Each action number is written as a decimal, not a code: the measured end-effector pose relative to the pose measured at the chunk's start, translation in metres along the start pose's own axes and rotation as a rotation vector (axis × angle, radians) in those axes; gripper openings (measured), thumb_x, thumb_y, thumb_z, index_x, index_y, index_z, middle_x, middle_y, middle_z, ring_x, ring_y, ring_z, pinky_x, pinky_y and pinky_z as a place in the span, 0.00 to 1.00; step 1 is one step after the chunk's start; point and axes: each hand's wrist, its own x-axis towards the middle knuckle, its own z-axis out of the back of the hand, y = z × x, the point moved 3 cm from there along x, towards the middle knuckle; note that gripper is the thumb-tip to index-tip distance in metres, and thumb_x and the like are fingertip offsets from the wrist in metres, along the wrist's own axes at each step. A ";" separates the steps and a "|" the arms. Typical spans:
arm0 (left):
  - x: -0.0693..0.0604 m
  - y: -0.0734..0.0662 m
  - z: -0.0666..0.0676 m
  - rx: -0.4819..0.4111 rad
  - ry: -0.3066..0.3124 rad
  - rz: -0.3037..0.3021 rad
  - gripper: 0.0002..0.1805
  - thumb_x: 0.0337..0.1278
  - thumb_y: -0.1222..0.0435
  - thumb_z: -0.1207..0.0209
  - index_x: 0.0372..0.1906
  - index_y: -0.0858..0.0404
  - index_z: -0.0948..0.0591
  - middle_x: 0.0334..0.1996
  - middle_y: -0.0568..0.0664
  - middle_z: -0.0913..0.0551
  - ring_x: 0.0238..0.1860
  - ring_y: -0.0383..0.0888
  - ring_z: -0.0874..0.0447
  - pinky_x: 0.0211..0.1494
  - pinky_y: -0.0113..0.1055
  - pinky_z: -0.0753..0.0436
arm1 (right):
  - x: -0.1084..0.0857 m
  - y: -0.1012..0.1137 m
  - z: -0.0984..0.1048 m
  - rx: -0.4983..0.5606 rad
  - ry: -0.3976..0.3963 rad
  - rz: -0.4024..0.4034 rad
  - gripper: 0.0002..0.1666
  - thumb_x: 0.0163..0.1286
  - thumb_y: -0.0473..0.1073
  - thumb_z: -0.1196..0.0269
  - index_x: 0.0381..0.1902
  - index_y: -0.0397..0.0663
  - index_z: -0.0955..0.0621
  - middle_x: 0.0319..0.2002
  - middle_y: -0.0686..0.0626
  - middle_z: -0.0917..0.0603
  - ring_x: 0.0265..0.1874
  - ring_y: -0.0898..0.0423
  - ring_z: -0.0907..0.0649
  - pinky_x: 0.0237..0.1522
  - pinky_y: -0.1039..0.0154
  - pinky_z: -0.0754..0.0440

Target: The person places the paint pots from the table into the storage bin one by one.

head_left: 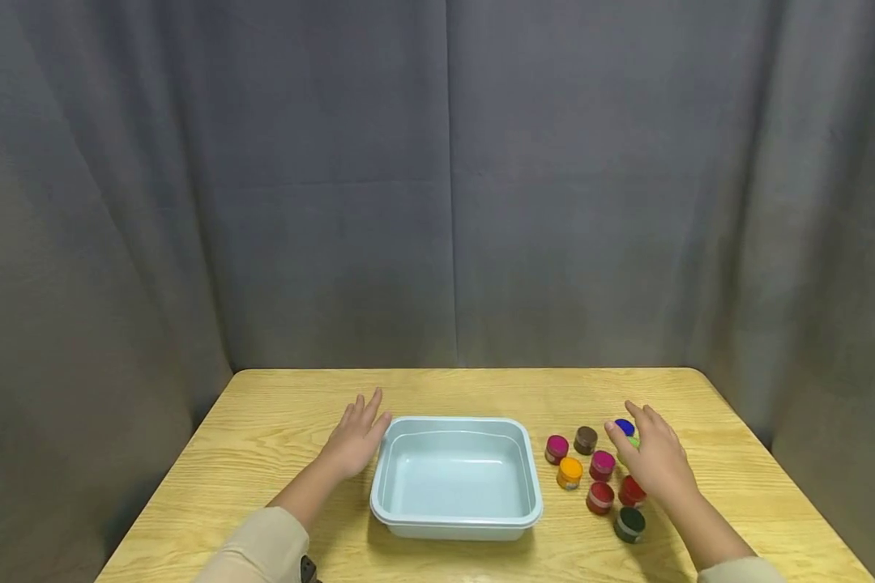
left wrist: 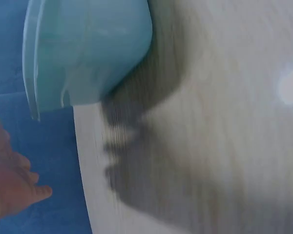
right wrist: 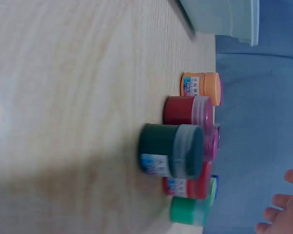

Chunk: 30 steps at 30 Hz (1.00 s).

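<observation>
A pale blue tray (head_left: 455, 518) sits on the table. Beside its left rim, the left hand (head_left: 357, 441) hovers with fingers spread and holds nothing; the left wrist view shows that hand (left wrist: 14, 180) apart from the tray (left wrist: 93, 48). Over the jars at the right, the right hand (head_left: 656, 461) is raised with spread fingers, partly hiding a light green jar (head_left: 633, 442) and a blue one (head_left: 624, 427). Nearest the front is a dark green jar (head_left: 630, 525). In the right wrist view the right hand (right wrist: 285, 200) appears at the edge, apart from the dark green jar (right wrist: 171, 150).
Between tray and right hand stand an orange jar (head_left: 569, 473), a brown jar (head_left: 586, 440), two magenta jars (head_left: 557, 448) and two red jars (head_left: 600, 497). A grey curtain (head_left: 452, 186) hangs behind and on both sides of the wooden table (head_left: 248, 437).
</observation>
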 end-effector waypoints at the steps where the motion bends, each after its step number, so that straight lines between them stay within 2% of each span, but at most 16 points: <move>1: -0.004 0.000 -0.001 -0.046 0.004 -0.007 0.37 0.75 0.42 0.73 0.79 0.57 0.55 0.78 0.66 0.58 0.78 0.68 0.65 0.73 0.73 0.58 | -0.004 -0.004 0.000 0.013 0.003 -0.003 0.47 0.76 0.67 0.58 0.74 0.32 0.44 0.72 0.21 0.49 0.69 0.22 0.47 0.65 0.23 0.47; 7: -0.025 0.003 -0.008 -0.299 0.006 -0.023 0.38 0.76 0.43 0.71 0.79 0.61 0.57 0.79 0.63 0.58 0.78 0.66 0.64 0.72 0.73 0.60 | -0.029 -0.020 -0.005 0.102 0.035 -0.054 0.49 0.75 0.69 0.57 0.72 0.30 0.41 0.69 0.23 0.42 0.66 0.23 0.39 0.61 0.25 0.36; 12: -0.042 0.008 -0.021 -0.474 0.000 0.031 0.37 0.76 0.47 0.64 0.79 0.59 0.57 0.79 0.60 0.57 0.77 0.65 0.59 0.75 0.68 0.56 | -0.048 -0.033 -0.016 0.177 0.077 -0.136 0.50 0.71 0.70 0.50 0.71 0.32 0.38 0.68 0.27 0.39 0.64 0.30 0.32 0.59 0.34 0.26; 16: -0.054 0.009 -0.033 -0.600 -0.007 0.024 0.36 0.77 0.54 0.61 0.79 0.63 0.59 0.79 0.64 0.59 0.78 0.66 0.61 0.77 0.64 0.55 | -0.057 -0.040 -0.025 0.210 0.104 -0.176 0.49 0.68 0.69 0.45 0.69 0.34 0.34 0.67 0.29 0.35 0.62 0.34 0.29 0.58 0.42 0.22; 21: -0.061 0.010 -0.047 -0.680 -0.005 0.015 0.36 0.77 0.58 0.59 0.79 0.64 0.58 0.79 0.62 0.60 0.78 0.63 0.64 0.78 0.61 0.58 | -0.064 -0.047 -0.034 0.241 0.111 -0.197 0.44 0.67 0.66 0.40 0.66 0.37 0.29 0.65 0.29 0.33 0.59 0.34 0.26 0.54 0.46 0.17; 26: -0.065 0.012 -0.057 -0.715 -0.015 0.026 0.35 0.75 0.60 0.56 0.79 0.61 0.55 0.79 0.60 0.60 0.78 0.65 0.66 0.77 0.64 0.62 | -0.066 -0.054 -0.038 0.260 0.147 -0.231 0.49 0.64 0.68 0.39 0.69 0.38 0.33 0.65 0.28 0.34 0.58 0.31 0.25 0.48 0.46 0.16; 30: -0.067 0.013 -0.063 -0.760 -0.030 0.029 0.35 0.75 0.61 0.56 0.79 0.59 0.55 0.79 0.59 0.60 0.78 0.64 0.67 0.76 0.65 0.63 | -0.065 -0.057 -0.040 0.255 0.165 -0.238 0.50 0.63 0.68 0.38 0.68 0.36 0.32 0.65 0.30 0.30 0.56 0.35 0.23 0.49 0.47 0.18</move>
